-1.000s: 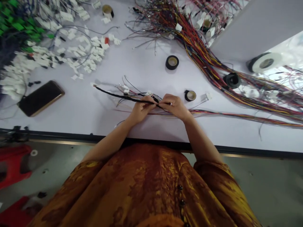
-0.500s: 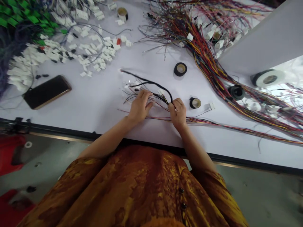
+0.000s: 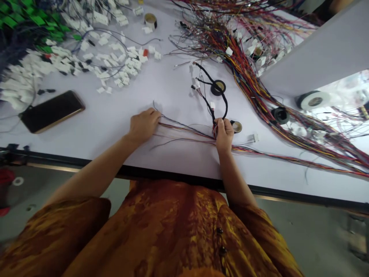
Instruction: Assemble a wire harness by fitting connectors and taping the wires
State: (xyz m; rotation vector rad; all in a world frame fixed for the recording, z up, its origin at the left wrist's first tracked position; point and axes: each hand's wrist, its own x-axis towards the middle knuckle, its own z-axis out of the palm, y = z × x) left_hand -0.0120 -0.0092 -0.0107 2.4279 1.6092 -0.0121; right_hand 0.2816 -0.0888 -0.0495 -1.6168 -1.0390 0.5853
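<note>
My right hand is closed around a wire harness where its black-wrapped branches meet loose coloured wires. The branches rise away from me, and one crosses a roll of black tape. Small white connectors hang on some branch ends. My left hand pinches several thin wires that stretch across from the right hand, a few ends poking out past its fingers. Below them more loose wires run leftward on the table. Just right of my right hand lies a smaller tape roll.
A phone lies at left below a pile of white connectors. Green connectors fill the far left corner. A thick bundle of coloured wires runs down the right side, beside a pale upright panel.
My left hand has moved left, drawing wires out straight. My right hand has shifted slightly right with the harness, whose black branches swung up and over the tape roll.
</note>
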